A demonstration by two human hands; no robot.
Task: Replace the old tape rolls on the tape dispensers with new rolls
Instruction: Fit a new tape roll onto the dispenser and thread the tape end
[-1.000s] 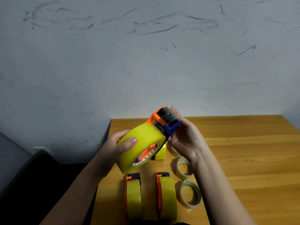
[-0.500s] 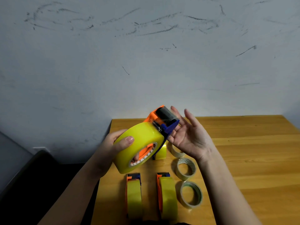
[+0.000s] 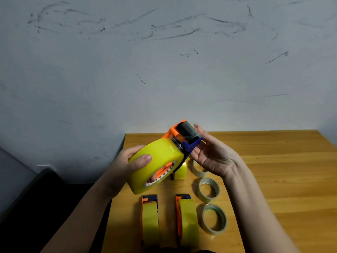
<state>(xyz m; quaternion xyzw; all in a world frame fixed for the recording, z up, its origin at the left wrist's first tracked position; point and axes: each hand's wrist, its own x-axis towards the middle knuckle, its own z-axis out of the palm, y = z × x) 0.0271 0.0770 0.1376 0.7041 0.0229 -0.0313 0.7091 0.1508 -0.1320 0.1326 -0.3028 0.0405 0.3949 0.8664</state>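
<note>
While the left hand (image 3: 125, 161) grips the yellow roll (image 3: 156, 163) on the dispenser (image 3: 182, 136), held above the tabletop (image 3: 273, 170), its cutter end points up and away; right hand (image 3: 213, 154) lies open-fingered against that end.

No legible text or labels anywhere

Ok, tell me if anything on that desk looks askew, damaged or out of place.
Nothing stands out. The left hand holds a loaded dispenser tilted in the air, which is just handling. Two dispensers stand side by side on the table, and thin rolls lie flat beside them.
</note>
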